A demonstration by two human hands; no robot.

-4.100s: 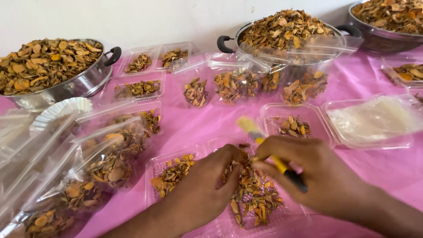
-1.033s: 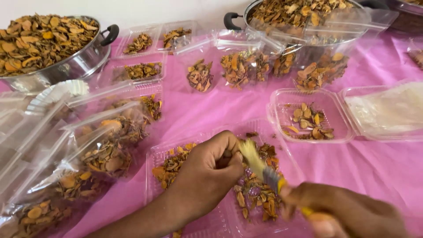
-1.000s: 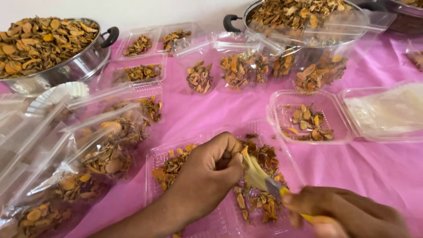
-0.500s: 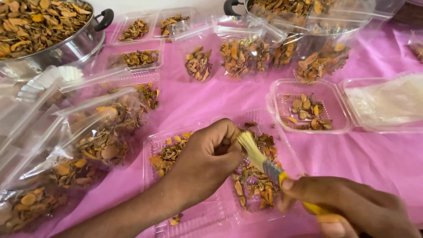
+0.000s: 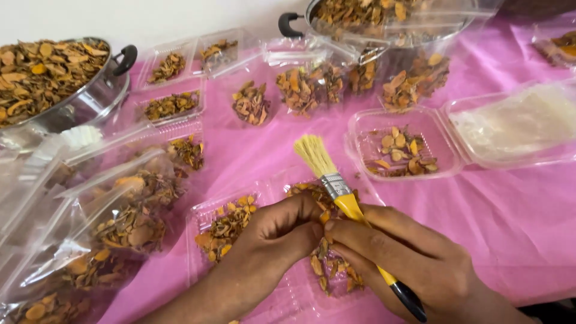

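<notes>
At the far left a steel pot (image 5: 57, 84) heaped with dried orange-brown slices sits on the pink tablecloth (image 5: 510, 204), and in front of it lie clear bags of slices (image 5: 114, 222), stacked and overlapping toward the near edge.

Moving right, the open clear tray (image 5: 207, 219) holds two piles of slices. Over it the left hand (image 5: 270, 240) is closed, fingertips pinched around what seems to be one small slice; the piece itself is mostly hidden, so I cannot tell for sure. It meets the right hand above the tray's right half.

The change is the paintbrush (image 5: 336, 186). Half a second ago its pale bristles were down against the left hand's fingers, sweeping. Now the brush stands up, bristles pointing away toward the far side, clear of everything. The right hand (image 5: 408, 264) grasps the yellow handle between thumb and fingers, black tip trailing near, while its fingertips come in to touch the left hand's pinch. To me that reads as brushing paused and the piece being handled by both hands.

Further right, another open clamshell (image 5: 360, 129) holds a few slices, with a second pot (image 5: 384, 24) beyond.
</notes>
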